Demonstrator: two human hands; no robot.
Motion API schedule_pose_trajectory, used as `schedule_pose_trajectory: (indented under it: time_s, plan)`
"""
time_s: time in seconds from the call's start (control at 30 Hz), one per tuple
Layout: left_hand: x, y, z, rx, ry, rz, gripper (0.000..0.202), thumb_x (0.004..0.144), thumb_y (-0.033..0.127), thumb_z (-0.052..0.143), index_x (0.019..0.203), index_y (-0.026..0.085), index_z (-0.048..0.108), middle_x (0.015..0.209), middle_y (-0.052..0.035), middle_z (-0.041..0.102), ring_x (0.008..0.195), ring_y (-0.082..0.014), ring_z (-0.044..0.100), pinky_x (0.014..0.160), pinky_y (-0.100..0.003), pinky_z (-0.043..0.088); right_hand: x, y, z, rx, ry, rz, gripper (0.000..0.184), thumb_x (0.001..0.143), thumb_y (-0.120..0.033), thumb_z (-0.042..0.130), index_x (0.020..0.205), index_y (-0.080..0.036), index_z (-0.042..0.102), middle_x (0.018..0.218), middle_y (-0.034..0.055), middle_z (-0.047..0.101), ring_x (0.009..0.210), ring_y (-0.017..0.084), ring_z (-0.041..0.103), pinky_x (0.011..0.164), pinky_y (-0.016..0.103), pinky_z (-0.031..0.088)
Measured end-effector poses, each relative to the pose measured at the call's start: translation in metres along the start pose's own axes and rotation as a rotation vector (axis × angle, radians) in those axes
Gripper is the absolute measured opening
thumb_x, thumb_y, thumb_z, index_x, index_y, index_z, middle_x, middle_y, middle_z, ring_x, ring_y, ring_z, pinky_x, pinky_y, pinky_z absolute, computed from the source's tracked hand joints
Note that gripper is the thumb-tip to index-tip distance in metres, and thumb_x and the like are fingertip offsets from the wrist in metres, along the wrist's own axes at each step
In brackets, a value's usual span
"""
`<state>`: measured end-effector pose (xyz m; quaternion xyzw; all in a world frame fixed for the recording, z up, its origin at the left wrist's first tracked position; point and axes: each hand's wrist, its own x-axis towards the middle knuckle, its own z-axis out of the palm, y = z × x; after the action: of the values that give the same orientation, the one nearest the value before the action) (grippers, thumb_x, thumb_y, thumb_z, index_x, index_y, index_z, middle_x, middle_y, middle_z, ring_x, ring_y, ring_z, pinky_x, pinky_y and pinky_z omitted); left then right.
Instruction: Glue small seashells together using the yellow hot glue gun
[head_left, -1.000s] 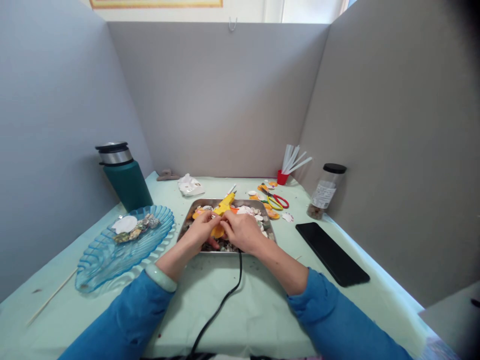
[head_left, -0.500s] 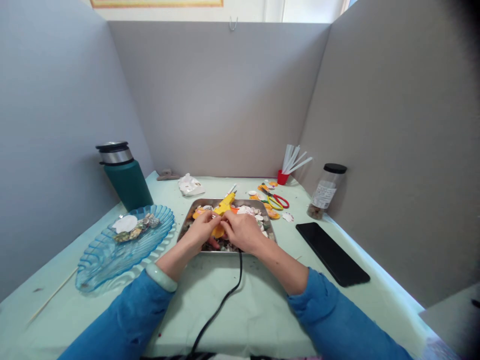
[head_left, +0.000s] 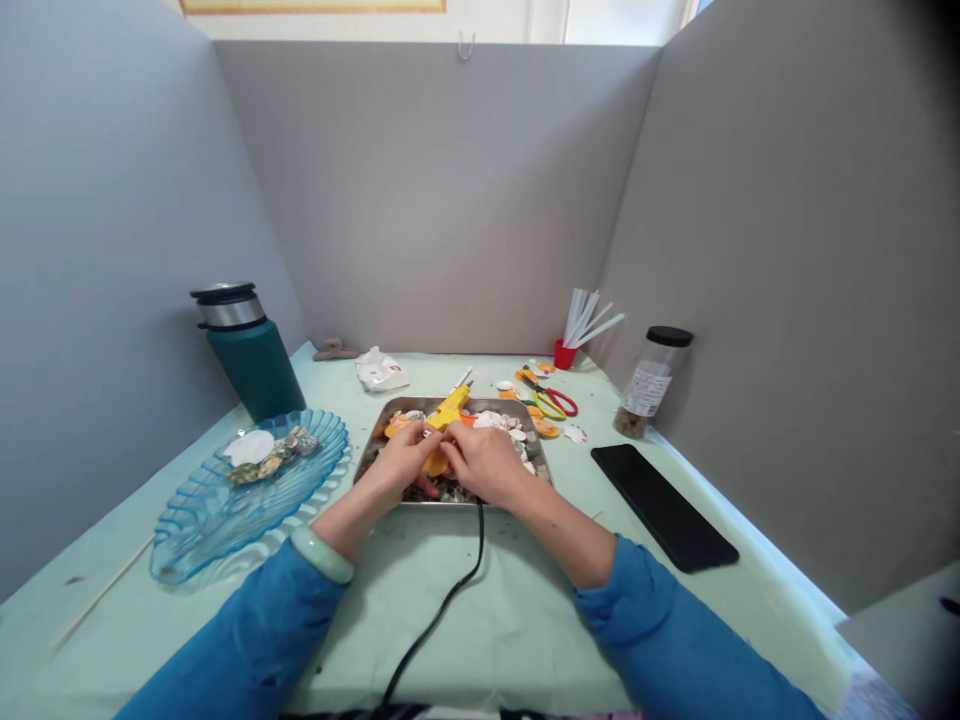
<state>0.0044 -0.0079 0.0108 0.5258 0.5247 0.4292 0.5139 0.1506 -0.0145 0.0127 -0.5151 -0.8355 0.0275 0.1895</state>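
Both hands meet over the metal tray (head_left: 365, 452). The left hand (head_left: 401, 462) and the right hand (head_left: 484, 462) have their fingertips drawn together, pinching an orange shell (head_left: 435, 463) between them, just above the heap of loose shells inside the tray. The exact grip of each finger is too small to tell. The yellow glue gun (head_left: 450, 408) lies unheld across the tray's far side, and its black cord (head_left: 442, 610) runs off the near edge toward the person.

Left of the tray, the blue glass dish (head_left: 217, 520) carries only a short row of shells (head_left: 274, 452) near its far rim (most of its surface is bare). Judging by that, the sticking work is in its early part: a few pieces are placed and plenty are left in the tray. Scissors (head_left: 555, 402) lie just beyond the tray's far right corner, and a phone (head_left: 664, 508) lies right of the tray on the desk.
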Motion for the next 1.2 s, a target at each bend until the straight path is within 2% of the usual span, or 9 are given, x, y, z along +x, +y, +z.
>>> schedule_pose_trajectory:
  time_s: [0.3,0.47,0.73,1.2]
  plan:
    - [0.0009,-0.0010,0.0018,0.073,0.027,0.022,0.019,0.083,0.032,0.065,0.080,0.018,0.052,0.068,0.0012,0.055,0.049,-0.0132,0.058,0.032,-0.021,0.047,0.0003,0.0016,0.0025,-0.020,-0.002,-0.008,0.028,0.100,-0.034,0.039,0.107,-0.018,0.061,0.091,0.0082,0.073,0.085,0.022,0.067,0.071,0.028,0.040]
    - [0.0004,-0.0009,0.0012,0.102,0.023,0.007,0.019,0.084,0.035,0.063,0.082,0.019,0.052,0.066,0.0020,0.058,0.040,-0.0113,0.054,0.032,-0.022,0.044,0.0003,0.0010,0.0028,-0.023,0.000,-0.013,0.027,0.099,-0.033,0.039,0.106,-0.018,0.061,0.091,0.0082,0.073,0.084,0.022,0.067,0.069,0.028,0.039]
    - [0.0005,-0.0012,0.0013,0.089,0.022,0.022,0.018,0.084,0.033,0.062,0.080,0.019,0.051,0.068,0.0010,0.056,0.050,-0.0141,0.058,0.033,-0.022,0.046,-0.0001,0.0014,0.0017,-0.016,-0.002,-0.010,0.028,0.099,-0.033,0.039,0.107,-0.018,0.061,0.091,0.0085,0.072,0.083,0.021,0.066,0.069,0.028,0.039]
    - [0.0016,-0.0025,0.0008,0.079,0.024,0.015,0.020,0.082,0.034,0.065,0.081,0.019,0.053,0.068,0.0015,0.057,0.044,-0.0121,0.056,0.031,-0.021,0.045,0.0003,0.0014,0.0023,-0.012,-0.015,-0.002,0.028,0.100,-0.034,0.039,0.108,-0.018,0.061,0.093,0.0085,0.073,0.086,0.022,0.067,0.072,0.028,0.040]
